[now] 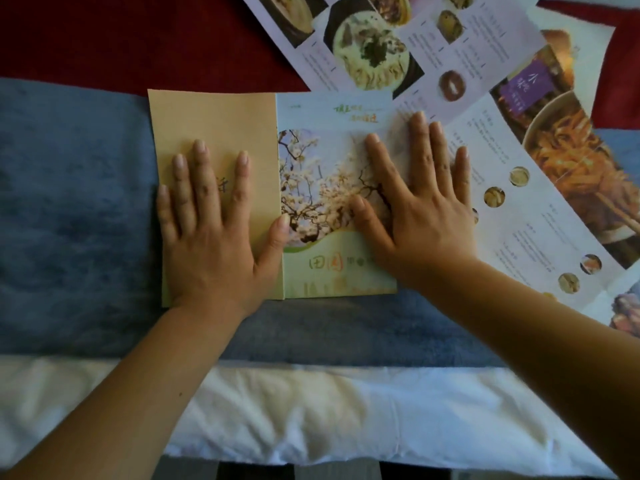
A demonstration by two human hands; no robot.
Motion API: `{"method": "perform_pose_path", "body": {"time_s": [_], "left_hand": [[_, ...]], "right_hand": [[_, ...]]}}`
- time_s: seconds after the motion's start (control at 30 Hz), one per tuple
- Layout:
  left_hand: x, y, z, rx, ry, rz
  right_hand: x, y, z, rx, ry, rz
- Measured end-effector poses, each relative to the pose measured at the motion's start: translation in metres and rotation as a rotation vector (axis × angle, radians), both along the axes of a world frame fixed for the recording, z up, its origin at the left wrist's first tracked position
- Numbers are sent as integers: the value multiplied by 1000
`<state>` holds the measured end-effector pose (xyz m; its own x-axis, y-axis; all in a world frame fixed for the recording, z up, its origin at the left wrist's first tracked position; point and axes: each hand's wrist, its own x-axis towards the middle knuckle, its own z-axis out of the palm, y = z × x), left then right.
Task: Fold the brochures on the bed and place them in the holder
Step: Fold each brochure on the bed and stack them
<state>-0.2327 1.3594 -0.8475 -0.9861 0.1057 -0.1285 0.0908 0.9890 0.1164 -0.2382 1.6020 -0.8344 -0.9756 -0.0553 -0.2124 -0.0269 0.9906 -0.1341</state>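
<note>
A brochure (311,112) lies on the blue bed cover, showing a plain tan panel on the left and a panel with a blossoming tree on the right. My left hand (211,223) presses flat on the tan panel, fingers straight, thumb at the fold line. My right hand (412,206) presses flat on the blossom panel, fingers spread. Unfolded food brochures (512,216) lie to the right, and another food brochure (374,46) lies above it. No holder is in view.
The blue cover (69,220) runs across the bed, with red fabric (121,36) behind it and a white sheet (277,410) at the near edge. The food brochures overlap each other at the upper right.
</note>
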Motion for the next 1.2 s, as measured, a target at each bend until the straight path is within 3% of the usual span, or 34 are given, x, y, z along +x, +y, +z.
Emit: {"method": "perform_pose_path", "body": {"time_s": [0.3,0.6,0.77,1.13,1.2], "left_hand": [[-1,-44,2,9,-14,28],[-4,-85,4,99,7,81],[-6,-87,9,254,18,118],[-12,-109,52,822,-121,207],[-13,-119,64,811,-158,235]], "right_hand": [[-4,-66,2,-52,-34,150],[-11,-131,-9,-114,-18,121],[-13,-148,-13,-92,0,138],[-19,-189,4,-111,31,267],[-20,-200,7,-148,18,280]]}}
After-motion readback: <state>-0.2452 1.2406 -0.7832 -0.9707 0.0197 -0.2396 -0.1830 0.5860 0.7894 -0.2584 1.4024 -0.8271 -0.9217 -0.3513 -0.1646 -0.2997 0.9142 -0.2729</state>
